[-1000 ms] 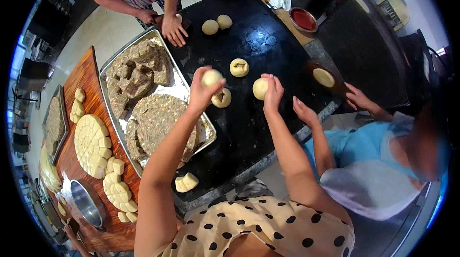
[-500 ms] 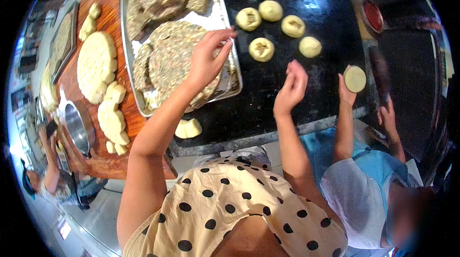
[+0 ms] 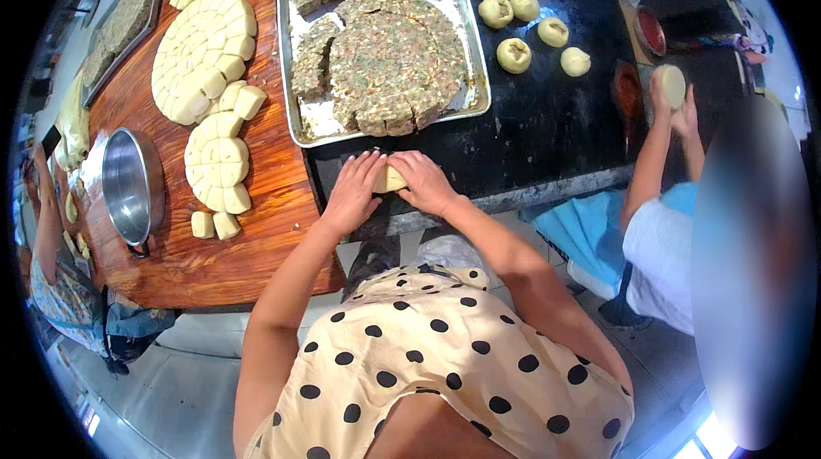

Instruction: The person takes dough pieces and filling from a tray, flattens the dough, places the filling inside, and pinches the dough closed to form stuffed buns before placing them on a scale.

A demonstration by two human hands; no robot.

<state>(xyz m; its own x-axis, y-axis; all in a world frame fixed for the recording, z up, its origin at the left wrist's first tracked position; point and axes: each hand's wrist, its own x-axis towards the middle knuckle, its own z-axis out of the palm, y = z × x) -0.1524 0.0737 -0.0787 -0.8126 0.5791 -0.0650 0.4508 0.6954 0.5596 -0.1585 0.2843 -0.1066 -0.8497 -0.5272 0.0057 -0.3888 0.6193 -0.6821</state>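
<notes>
At the near edge of the black worktop, a pale yellow dough piece (image 3: 391,179) lies between my two hands. My left hand (image 3: 353,191) is closed against its left side and my right hand (image 3: 423,182) against its right, with fingers covering parts of it. Just beyond stands a metal tray (image 3: 301,136) holding a thick, speckled brown filling. The filling's round slab (image 3: 395,57) is scored near its front edge. To the right, several dough balls (image 3: 514,55) rest on the black surface, some with an opening in the top.
On the wooden table (image 3: 282,241) at left lie a large cut dough round (image 3: 205,48), a smaller cut dough slab (image 3: 218,159) and a metal bowl (image 3: 132,185). A co-worker (image 3: 663,236) at right holds a dough disc (image 3: 671,87), near a red-filled bowl (image 3: 650,31). Another person stands far left.
My hands have come down and together from above the tray and black worktop onto the dough at the near edge. The co-worker's dough disc is now between both hands, and my view has shifted.
</notes>
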